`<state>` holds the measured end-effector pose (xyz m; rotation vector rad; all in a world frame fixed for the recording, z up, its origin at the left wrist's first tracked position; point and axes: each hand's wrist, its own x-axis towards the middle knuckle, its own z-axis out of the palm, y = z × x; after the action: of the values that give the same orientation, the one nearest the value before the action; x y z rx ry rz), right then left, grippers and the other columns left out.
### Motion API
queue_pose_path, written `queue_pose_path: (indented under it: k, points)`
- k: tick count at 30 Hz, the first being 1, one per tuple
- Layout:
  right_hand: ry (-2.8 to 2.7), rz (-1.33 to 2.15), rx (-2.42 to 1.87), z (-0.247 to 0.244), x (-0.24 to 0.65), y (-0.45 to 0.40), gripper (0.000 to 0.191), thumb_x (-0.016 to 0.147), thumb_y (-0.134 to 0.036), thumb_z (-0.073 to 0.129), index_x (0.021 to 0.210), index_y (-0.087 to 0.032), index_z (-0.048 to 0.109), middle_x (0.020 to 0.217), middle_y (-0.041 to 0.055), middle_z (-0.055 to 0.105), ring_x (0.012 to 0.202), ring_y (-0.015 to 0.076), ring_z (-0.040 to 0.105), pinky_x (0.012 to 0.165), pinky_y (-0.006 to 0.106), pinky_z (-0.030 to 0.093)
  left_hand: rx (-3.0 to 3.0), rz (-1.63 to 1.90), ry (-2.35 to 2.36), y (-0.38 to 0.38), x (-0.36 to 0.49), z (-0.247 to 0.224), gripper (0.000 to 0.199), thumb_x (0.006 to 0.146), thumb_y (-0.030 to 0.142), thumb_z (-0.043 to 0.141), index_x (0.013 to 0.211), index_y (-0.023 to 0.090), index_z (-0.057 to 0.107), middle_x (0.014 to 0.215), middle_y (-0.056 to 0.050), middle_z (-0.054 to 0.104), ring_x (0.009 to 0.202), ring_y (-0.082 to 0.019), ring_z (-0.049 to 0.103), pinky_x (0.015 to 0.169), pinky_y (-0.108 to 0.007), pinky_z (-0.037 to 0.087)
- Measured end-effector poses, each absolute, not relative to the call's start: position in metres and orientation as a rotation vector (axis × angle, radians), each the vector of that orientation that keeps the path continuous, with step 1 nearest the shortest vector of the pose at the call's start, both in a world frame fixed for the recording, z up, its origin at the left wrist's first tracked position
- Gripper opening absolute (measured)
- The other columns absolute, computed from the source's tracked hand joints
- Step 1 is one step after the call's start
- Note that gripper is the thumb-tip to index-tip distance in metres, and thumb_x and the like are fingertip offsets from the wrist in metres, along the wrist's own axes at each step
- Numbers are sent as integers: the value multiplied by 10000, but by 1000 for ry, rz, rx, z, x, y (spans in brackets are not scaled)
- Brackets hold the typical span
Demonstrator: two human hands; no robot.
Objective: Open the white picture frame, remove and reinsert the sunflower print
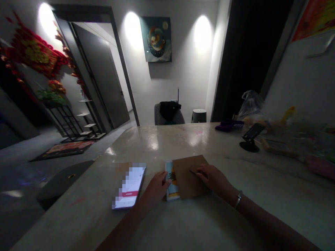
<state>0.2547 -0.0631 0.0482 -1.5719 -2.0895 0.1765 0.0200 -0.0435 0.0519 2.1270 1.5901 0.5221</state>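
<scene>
No legible text; phone screen pixelated.

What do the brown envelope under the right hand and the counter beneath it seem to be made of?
The brown envelope under the right hand looks like matte kraft paper or thin card: its surface is dull, with no glare. The counter looks like polished stone, probably marble, though a marble-look laminate is possible: it is pale and faintly mottled, with a glossy finish that mirrors the lights.

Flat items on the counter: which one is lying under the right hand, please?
The brown paper envelope under the right hand. The colourful card beside it is at the left hand, and no hand touches the phone with the lit screen.
</scene>
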Motion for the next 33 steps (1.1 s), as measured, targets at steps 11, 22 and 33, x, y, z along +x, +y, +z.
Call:
queue_pose_path:
  k: [11, 22, 33]
  points:
    - [-1865, 275, -1886, 38, 287, -45, 312, 791, -276, 451, 1054, -141, 549, 931, 107, 644, 848, 212, 594, 739, 299, 432, 2108, 528, 1580, -43, 18, 51, 386, 755, 285, 424, 1107, 158, 513, 1197, -94, 518, 1103, -185, 454, 956, -304, 311]
    - [-1544, 772, -1711, 40, 281, -42, 349, 745, -196, 440, 1080, -122, 507, 810, 48, 652, 729, 152, 607, 619, 232, 453, 2128, 562, 1480, -43, 14, 50, 346, 743, 248, 424, 1060, 151, 526, 1087, -90, 575, 962, -173, 533, 850, -285, 388]
    - [-1317, 1061, -1457, 35, 272, -44, 262, 733, -298, 511, 925, -152, 612, 908, 59, 677, 839, 191, 620, 731, 302, 488, 2039, 529, 1605, -42, 18, 48, 452, 733, 253, 462, 1171, 141, 469, 1219, -110, 500, 1097, -199, 471, 923, -325, 358]
